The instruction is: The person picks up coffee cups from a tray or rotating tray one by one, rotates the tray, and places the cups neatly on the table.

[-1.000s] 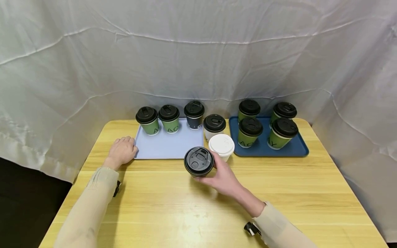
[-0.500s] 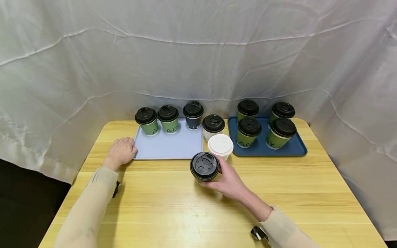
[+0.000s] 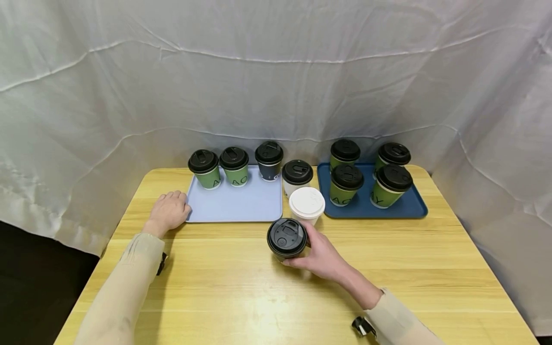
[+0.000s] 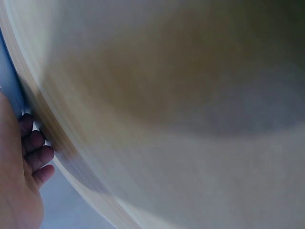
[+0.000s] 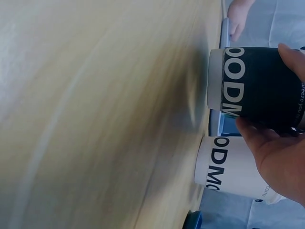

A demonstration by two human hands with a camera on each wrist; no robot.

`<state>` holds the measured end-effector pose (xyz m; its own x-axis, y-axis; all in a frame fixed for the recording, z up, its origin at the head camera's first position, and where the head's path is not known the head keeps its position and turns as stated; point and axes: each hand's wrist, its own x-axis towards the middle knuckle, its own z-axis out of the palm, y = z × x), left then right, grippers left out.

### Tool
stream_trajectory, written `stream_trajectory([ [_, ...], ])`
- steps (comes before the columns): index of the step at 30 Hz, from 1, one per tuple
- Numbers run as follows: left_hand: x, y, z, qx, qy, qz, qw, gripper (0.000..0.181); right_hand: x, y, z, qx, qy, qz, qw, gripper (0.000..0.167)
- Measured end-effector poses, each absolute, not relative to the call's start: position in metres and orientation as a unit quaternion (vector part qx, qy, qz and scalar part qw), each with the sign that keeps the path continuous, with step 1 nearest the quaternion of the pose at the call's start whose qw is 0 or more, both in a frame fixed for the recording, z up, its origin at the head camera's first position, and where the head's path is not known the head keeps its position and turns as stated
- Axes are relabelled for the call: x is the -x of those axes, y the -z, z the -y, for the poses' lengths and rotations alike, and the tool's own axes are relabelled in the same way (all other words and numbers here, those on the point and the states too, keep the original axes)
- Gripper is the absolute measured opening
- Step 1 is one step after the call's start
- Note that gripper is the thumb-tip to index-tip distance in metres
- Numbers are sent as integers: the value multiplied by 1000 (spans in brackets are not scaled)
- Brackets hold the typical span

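My right hand (image 3: 320, 254) holds a dark paper coffee cup (image 3: 287, 238) with a black lid in front of the light blue tray. In the right wrist view, thumb and fingers wrap its dark sleeve (image 5: 257, 86), printed with pale letters; I cannot tell whether its base touches the table. Just behind it stands a white cup with a white lid (image 3: 307, 201). My left hand (image 3: 169, 211) rests at the left edge of the light blue tray (image 3: 235, 206), fingers loosely bent in the left wrist view. That tray bears two green cups (image 3: 237, 176) and one dark cup (image 3: 269, 171), all black-lidded.
A white cup with a black lid (image 3: 297, 173) stands between the trays. On the right, a dark blue tray (image 3: 405, 208) bears several green black-lidded cups (image 3: 342, 195). The wooden table (image 3: 241, 292) runs toward me, and a grey curtain (image 3: 276, 96) hangs behind.
My right hand has carried the dark cup a little right and toward me, away from the light blue tray's front edge. My left hand has stayed in place.
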<state>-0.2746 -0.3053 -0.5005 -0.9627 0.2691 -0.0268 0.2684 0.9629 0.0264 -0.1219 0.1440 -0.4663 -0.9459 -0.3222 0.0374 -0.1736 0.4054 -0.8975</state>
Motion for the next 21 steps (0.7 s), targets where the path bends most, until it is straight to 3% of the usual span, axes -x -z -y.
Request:
stream_trajectory([
  [21,275,501,305,-138,-9,-990,9,31,121,473,-149,152,531,-829,83,98],
])
